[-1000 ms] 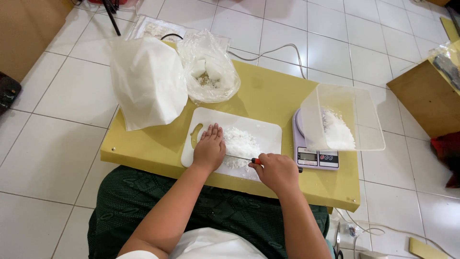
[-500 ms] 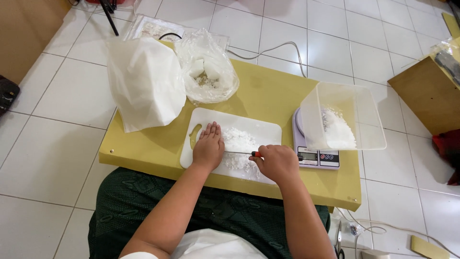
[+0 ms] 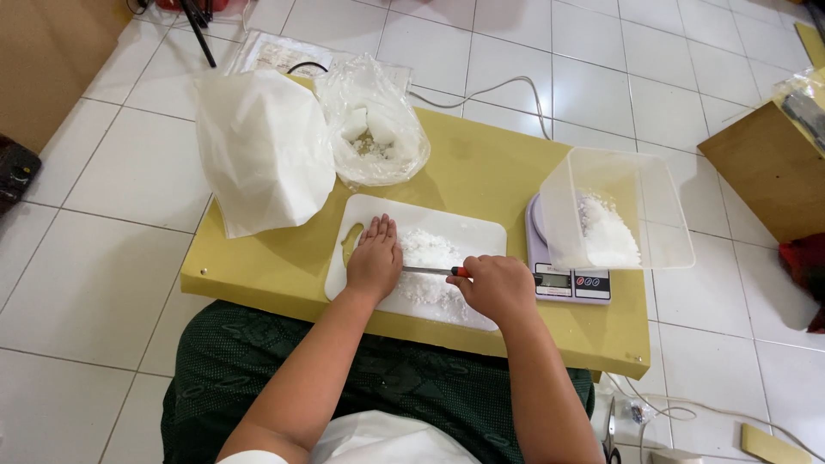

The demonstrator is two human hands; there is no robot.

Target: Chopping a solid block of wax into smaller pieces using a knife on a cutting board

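A white cutting board (image 3: pixel 464 234) lies on the low yellow table (image 3: pixel 481 172) with a heap of white chopped pieces (image 3: pixel 430 258) on it. My left hand (image 3: pixel 375 255) rests flat on the left side of the heap, fingers together, pressing down on the knife's blade. In my right hand (image 3: pixel 496 285) is a knife (image 3: pixel 436 271) with a red-tipped handle; its blade lies across the heap and runs under my left hand.
A kitchen scale (image 3: pixel 567 279) carries a clear plastic tub (image 3: pixel 614 210) holding white pieces at the table's right. Two bags, one opaque white (image 3: pixel 258 150) and one clear (image 3: pixel 374 129), stand at the back left. A cable (image 3: pixel 507 86) crosses the tiled floor; a wooden box (image 3: pixel 773 167) is right.
Both hands stay on the board; my right hand and the knife shifted slightly over the white pieces. Nothing else has moved.
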